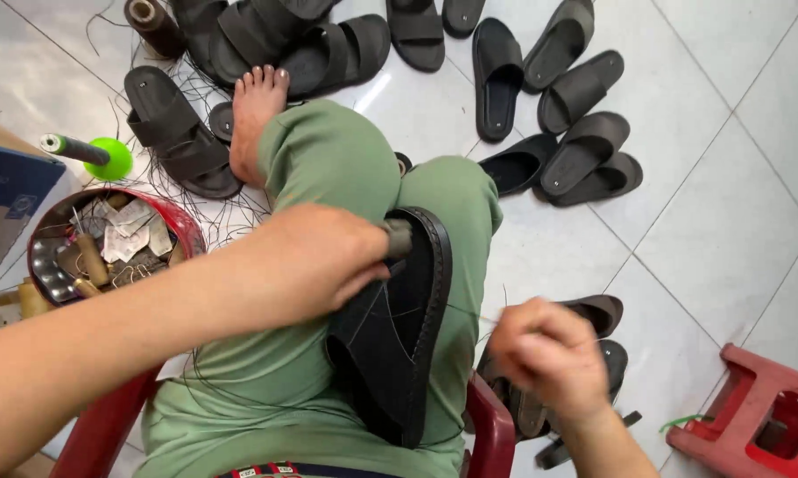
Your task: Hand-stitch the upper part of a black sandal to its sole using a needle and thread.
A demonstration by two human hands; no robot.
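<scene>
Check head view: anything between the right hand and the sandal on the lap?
Only a thin dark thread spans from sandal to right hand, over the green trouser leg.

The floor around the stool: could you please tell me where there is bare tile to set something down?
Bare white floor lies right of the sandal cluster, reaching down to the small red stool. Another free patch sits at upper left, past the thread spool. It is crowded round the bare foot and red tin, with sandals and loose threads.
</scene>
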